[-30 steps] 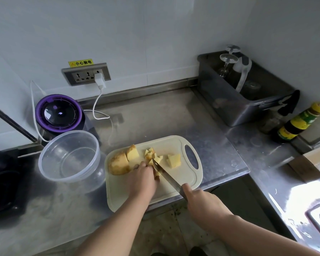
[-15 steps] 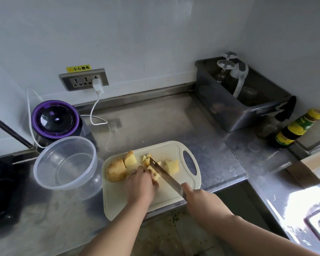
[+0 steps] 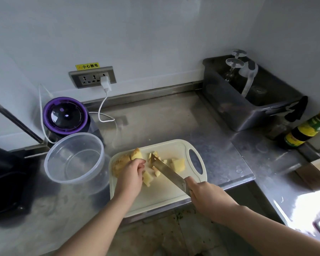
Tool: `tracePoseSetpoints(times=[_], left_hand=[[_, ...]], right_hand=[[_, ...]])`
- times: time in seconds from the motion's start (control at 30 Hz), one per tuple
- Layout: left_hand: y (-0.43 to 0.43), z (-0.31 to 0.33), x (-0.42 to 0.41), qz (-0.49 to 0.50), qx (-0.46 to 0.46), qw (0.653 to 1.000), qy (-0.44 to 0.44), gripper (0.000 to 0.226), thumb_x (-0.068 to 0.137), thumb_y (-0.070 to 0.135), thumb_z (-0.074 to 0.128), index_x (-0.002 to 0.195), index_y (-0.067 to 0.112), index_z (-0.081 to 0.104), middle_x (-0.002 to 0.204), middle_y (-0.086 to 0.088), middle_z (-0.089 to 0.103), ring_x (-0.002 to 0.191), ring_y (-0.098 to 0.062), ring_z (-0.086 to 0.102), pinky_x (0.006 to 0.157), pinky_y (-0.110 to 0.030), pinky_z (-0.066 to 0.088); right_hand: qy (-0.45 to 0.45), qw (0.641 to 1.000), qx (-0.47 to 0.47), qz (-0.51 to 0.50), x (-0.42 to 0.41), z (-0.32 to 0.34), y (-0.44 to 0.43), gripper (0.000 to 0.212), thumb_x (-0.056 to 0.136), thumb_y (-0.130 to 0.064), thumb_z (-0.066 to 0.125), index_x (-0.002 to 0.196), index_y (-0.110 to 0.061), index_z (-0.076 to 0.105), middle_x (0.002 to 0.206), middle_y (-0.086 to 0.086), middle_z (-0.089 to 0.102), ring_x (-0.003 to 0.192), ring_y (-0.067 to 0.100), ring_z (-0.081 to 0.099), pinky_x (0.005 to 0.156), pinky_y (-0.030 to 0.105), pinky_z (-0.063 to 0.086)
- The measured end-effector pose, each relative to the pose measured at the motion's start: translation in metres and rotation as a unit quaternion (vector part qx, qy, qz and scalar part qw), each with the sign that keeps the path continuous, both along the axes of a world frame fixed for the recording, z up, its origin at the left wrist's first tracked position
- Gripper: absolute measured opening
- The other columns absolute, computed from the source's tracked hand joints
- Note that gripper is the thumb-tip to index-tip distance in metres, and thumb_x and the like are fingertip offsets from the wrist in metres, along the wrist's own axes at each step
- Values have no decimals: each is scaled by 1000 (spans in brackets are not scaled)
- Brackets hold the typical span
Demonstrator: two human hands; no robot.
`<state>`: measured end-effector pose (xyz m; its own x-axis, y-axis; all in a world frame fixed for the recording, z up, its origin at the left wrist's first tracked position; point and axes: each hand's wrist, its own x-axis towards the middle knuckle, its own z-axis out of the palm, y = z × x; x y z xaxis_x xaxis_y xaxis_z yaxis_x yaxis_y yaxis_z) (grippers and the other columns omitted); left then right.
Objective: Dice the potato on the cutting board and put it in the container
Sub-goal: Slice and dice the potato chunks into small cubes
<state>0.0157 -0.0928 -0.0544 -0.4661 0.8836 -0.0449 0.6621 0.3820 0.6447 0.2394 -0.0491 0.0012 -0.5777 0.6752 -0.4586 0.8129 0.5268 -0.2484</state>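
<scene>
Mid-dicing here: right hand grips the knife over the cutting board, left hand curls onto the potato. Next up, probably chop that big chunk smaller.

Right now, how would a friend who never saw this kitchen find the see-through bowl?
Start at the steel counter, then find the white cutting board near its front edge. Just left of the board stands the container. It is the only round, see-through tub, empty, in front of the purple-lidded appliance.
</scene>
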Motion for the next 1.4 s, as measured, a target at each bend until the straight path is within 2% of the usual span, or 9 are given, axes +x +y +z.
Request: tracePoseSetpoints(times=[0.17, 0.3, 0.4, 0.53, 0.63, 0.9, 1.07, 1.2, 1.4], left_hand=[[-16, 0, -15, -78, -76, 994, 17, 39, 98, 7, 45, 135, 18, 51, 132, 1, 57, 120, -15, 55, 98, -23, 40], [-13, 5, -14, -176, -134, 974, 58, 58, 93, 15, 58, 145, 23, 35, 151, 7, 34, 128, -13, 47, 99, -24, 42], [-2, -3, -13, -212, -172, 958, 91, 62, 89, 22, 65, 145, 20, 37, 148, 6, 33, 123, -14, 49, 99, -27, 46], [6, -9, -15, -240, -177, 946, 126, 47, 88, 23, 65, 133, 20, 51, 135, 5, 41, 113, -14, 53, 96, -32, 48], [7, -9, -14, -248, -177, 941, 148, 41, 89, 29, 63, 128, 20, 54, 130, 5, 43, 107, -14, 55, 90, -32, 51], [0, -18, 7, -122, -170, 972, 103, 45, 86, 30, 66, 126, 14, 53, 131, -1, 48, 110, -17, 55, 89, -25, 47], [-8, -21, 22, 4, -144, 989, 27, 30, 86, 28, 67, 112, 17, 57, 113, 1, 60, 95, -16, 60, 78, -24, 50], [-12, -24, 22, 20, -146, 989, 3, 34, 86, 24, 67, 118, 16, 55, 118, 0, 56, 102, -18, 59, 81, -26, 51], [-12, -28, 23, 49, -143, 988, -19, 36, 86, 17, 67, 121, 16, 56, 120, 0, 59, 106, -18, 60, 83, -25, 48]], right_hand=[[-23, 1000, -13, 11, -6, -7, -8, 29, 100, -16, 42, 127, -24, 34, 103, 7, 65, 84, 25, 67, 80, 42, 58], [-30, 999, -11, -3, -7, -13, -10, 34, 100, -13, 43, 130, -26, 34, 100, 3, 65, 84, 20, 67, 78, 37, 58], [-20, 1000, -9, -14, -7, -15, -9, 38, 99, -12, 46, 130, -28, 33, 95, 1, 64, 79, 16, 66, 73, 33, 59], [-17, 1000, -18, -17, -10, -12, -11, 37, 100, -12, 44, 131, -26, 32, 99, 2, 64, 80, 15, 66, 68, 27, 56], [-13, 1000, -20, -14, -12, -9, -14, 36, 102, -13, 42, 135, -24, 32, 95, 1, 61, 71, 12, 58, 51, 17, 41], [-15, 999, -28, -17, -16, -7, -14, 38, 99, -10, 43, 132, -24, 32, 97, 3, 63, 72, 13, 61, 59, 22, 49], [-4, 999, -30, -20, -22, -11, -18, 37, 99, -10, 44, 131, -25, 33, 87, -1, 58, 68, 10, 58, 55, 21, 46], [-11, 1000, -22, -9, -28, -14, -26, 41, 98, -6, 42, 133, -23, 32, 76, -3, 49, 64, 10, 52, 50, 19, 38], [-14, 999, -41, -7, -33, -19, -37, 43, 99, -7, 41, 137, -23, 31, 77, -6, 49, 70, 9, 55, 55, 19, 42]])
